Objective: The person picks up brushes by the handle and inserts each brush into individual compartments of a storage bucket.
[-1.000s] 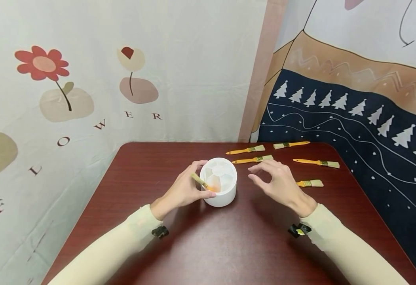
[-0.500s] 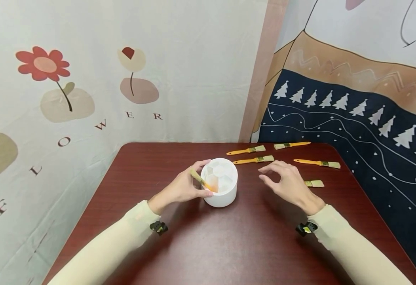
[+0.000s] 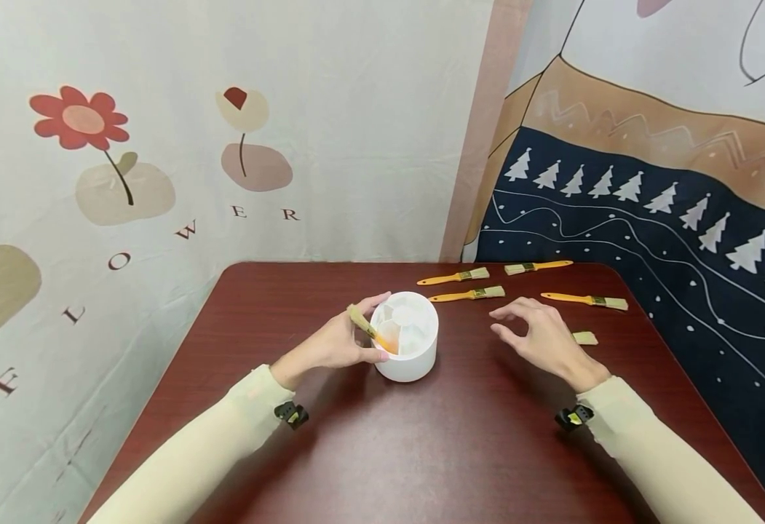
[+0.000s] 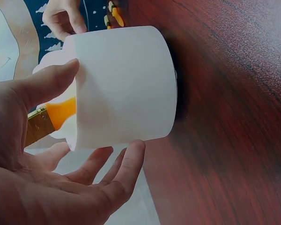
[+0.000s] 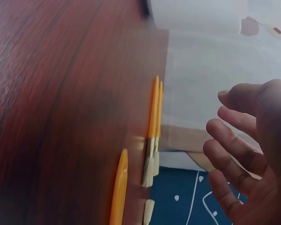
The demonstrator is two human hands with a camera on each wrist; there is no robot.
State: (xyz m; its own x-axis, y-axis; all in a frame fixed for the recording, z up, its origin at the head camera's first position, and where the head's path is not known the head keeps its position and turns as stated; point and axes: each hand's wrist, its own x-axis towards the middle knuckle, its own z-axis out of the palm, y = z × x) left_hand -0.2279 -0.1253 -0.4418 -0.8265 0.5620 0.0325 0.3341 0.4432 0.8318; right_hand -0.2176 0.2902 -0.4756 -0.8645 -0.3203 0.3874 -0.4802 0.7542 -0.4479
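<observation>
A white round divided pen holder (image 3: 415, 367) stands on the table, with several compartments inside its rim. One paintbrush (image 3: 361, 320) leans in a left compartment, bristles up and tilted over the rim. My left hand (image 3: 330, 343) holds the holder from its left side; in the left wrist view the thumb lies at the rim and the fingers reach along the opposite wall. To the right, my right hand (image 3: 546, 340) hovers with loosely bent fingers and nothing in them. Beneath it a paintbrush (image 3: 585, 338) is mostly hidden, only its bristles showing.
Several yellow-handled paintbrushes lie on the dark red table (image 3: 389, 466): one at the back (image 3: 454, 276), another brush (image 3: 467, 294) just behind the holder, a brush (image 3: 539, 267) near the back edge and a brush (image 3: 585, 300) farther right. Printed curtains (image 3: 369, 145) hang behind the table.
My right hand has moved right, away from the pen holder, and now covers more of the nearest brush. My left hand stays on the holder, which has barely shifted.
</observation>
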